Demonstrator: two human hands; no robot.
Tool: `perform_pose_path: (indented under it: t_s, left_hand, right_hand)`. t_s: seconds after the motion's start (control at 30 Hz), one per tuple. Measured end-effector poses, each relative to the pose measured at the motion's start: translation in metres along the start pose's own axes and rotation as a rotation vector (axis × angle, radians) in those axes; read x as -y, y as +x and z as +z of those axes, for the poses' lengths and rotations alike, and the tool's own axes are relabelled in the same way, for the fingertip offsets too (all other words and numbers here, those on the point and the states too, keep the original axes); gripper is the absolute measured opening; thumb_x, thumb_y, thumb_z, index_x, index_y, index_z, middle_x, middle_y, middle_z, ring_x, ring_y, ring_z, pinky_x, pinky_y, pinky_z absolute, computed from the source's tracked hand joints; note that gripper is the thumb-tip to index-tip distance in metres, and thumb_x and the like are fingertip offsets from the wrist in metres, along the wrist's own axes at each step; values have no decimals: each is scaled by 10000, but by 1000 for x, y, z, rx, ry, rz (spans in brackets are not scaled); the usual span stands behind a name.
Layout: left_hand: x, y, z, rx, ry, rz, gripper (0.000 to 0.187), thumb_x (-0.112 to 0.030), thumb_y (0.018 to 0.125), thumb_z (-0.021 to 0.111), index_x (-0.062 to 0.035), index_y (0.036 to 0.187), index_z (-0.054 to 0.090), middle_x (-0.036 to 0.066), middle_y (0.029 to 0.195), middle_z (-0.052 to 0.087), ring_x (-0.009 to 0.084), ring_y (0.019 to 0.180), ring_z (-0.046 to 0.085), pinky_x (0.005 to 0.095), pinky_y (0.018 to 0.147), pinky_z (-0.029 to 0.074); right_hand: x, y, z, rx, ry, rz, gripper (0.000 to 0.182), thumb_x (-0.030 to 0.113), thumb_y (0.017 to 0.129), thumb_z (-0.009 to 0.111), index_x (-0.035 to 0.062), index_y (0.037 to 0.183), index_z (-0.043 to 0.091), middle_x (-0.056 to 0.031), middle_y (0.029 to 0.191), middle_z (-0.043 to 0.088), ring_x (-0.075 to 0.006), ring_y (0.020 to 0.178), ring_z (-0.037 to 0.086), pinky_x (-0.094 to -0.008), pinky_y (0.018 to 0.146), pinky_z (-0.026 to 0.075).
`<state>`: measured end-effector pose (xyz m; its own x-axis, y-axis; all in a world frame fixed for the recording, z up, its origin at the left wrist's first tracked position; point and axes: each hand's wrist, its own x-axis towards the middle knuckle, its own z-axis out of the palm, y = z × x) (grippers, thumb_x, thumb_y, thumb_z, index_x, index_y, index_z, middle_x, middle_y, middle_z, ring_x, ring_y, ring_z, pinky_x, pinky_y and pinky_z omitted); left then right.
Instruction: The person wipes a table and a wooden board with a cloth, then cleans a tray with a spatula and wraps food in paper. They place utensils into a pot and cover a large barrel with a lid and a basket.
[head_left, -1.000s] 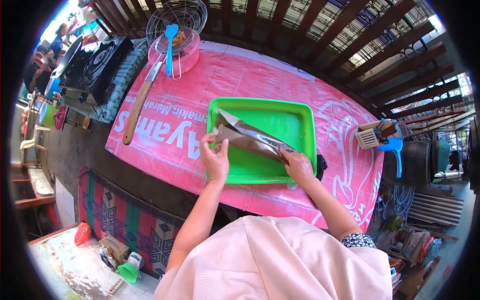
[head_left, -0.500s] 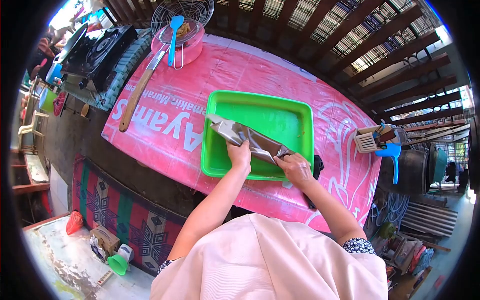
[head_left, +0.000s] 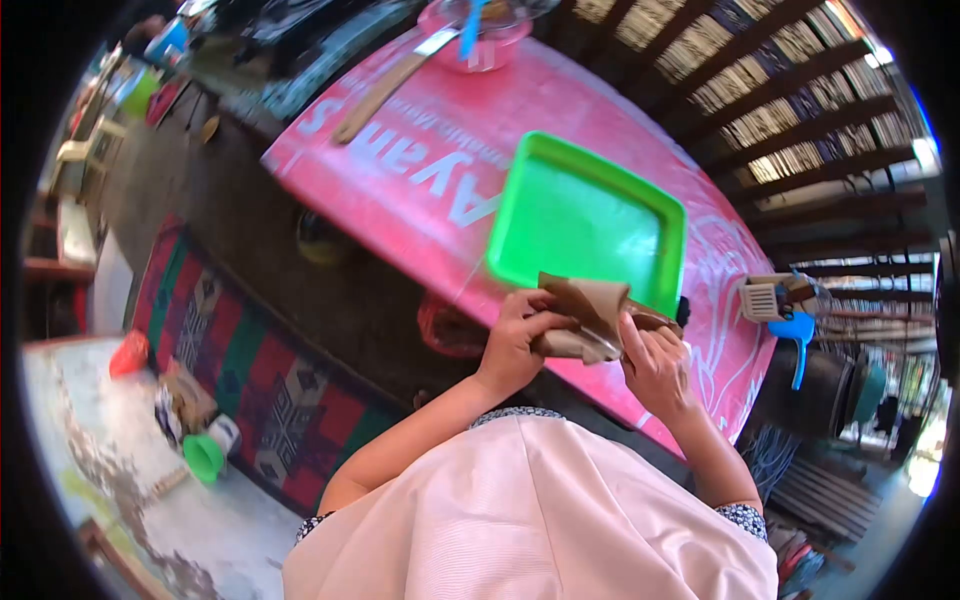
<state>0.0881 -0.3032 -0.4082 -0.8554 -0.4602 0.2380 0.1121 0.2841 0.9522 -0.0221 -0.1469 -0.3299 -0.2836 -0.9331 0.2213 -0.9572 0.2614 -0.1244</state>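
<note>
A brown sheet or wrapper (head_left: 592,310), folded and curled, is held between both hands over the near edge of the green tray (head_left: 510,215). My left hand (head_left: 518,343) grips its left end, with the fingers bent round it. My right hand (head_left: 655,368) holds the right part, its index finger pointing up against the fold. The tray lies on the pink table cover (head_left: 410,215) with its inside showing green. Whether anything is inside the brown sheet cannot be made out.
A pink basin (head_left: 485,50) with a blue spatula and a wooden-handled strainer stands at the back left. A utensil basket (head_left: 762,302) and a blue dipper (head_left: 798,330) are at the right end. Wooden slats (head_left: 780,120) rise behind the table. A patterned mat (head_left: 235,340) lies left.
The view has shifted, so the table and tray appear farther right. Both hands have brought the brown sheet from over the tray to its near edge, where it is now folded and more upright.
</note>
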Motion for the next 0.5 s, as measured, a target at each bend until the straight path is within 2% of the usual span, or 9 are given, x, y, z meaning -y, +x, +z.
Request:
perform_pose_path:
  t_s: [0.1, 0.17, 0.27, 0.3, 0.33, 0.37, 0.4, 0.47, 0.5]
  left_hand:
    - [1, -61, -32, -1, 29, -73, 395, 125, 552, 541, -106, 857, 640, 95, 971, 489, 269, 924, 460, 330, 801, 418]
    - [7, -102, -54, -16, 71, -145, 409, 129, 548, 536, -110, 864, 637, 94, 966, 489, 272, 928, 457, 327, 802, 417]
    - [27, -153, -82, 34, 84, -275, 433, 118, 555, 543, -108, 915, 626, 100, 1005, 474, 270, 964, 457, 331, 844, 392]
    - [37, -167, -89, 50, 74, -321, 420, 95, 559, 548, -109, 918, 626, 100, 1004, 475, 274, 980, 449, 330, 852, 386]
    - [50, -181, -96, 72, 64, -364, 407, 72, 564, 553, -109, 920, 625, 100, 1004, 475, 278, 996, 441, 329, 860, 379]
    - [66, -193, -103, 97, 54, -369, 427, 9, 602, 578, -112, 1011, 584, 96, 1045, 458, 267, 1032, 425, 329, 847, 394]
    - [81, -205, -108, 95, 49, -380, 427, 9, 602, 578, -112, 1011, 584, 96, 1045, 458, 267, 1032, 425, 329, 847, 394]
    - [106, -217, -118, -116, -28, -525, 494, -37, 643, 592, -119, 1122, 506, 95, 1095, 430, 251, 1050, 421, 333, 823, 414]
    - [134, -230, -118, -150, 19, -530, 524, -119, 652, 619, -120, 1152, 463, 115, 1107, 423, 269, 1011, 425, 335, 771, 434]
  right_hand:
    - [51, 6, 4, 92, 66, -152, 580, 12, 633, 564, 88, 1195, 443, -37, 568, 459, -188, 507, 485, -325, 510, 381]
    - [86, 11, 16, 311, 64, -177, 521, 29, 628, 551, 72, 1144, 486, -59, 597, 506, -199, 526, 501, -324, 538, 404]
    - [117, -2, 64, 378, 143, -244, 455, 44, 627, 543, 52, 1081, 529, -83, 643, 550, -208, 549, 518, -330, 572, 424]
    - [131, -1, 77, 452, 148, -218, 376, 47, 644, 538, 36, 1019, 561, -95, 673, 567, -216, 601, 551, -337, 606, 438]
    - [139, -3, 95, 465, 156, -231, 376, 47, 644, 538, 36, 1019, 561, -95, 673, 567, -216, 601, 551, -337, 606, 438]
    - [145, -8, 118, 454, 203, -211, 356, 45, 654, 532, 37, 1008, 565, -97, 682, 572, -221, 624, 563, -339, 627, 441]
    - [149, -12, 140, 443, 247, -185, 337, 43, 663, 525, 38, 998, 569, -99, 692, 576, -227, 646, 575, -340, 647, 445]
    - [152, -14, 185, 461, 267, -133, 276, 50, 675, 522, 45, 943, 583, -110, 690, 576, -249, 667, 589, -362, 638, 460]
    - [149, -15, 212, 580, 250, 0, 247, 56, 672, 537, 52, 915, 581, -126, 715, 586, -270, 675, 590, -376, 654, 466]
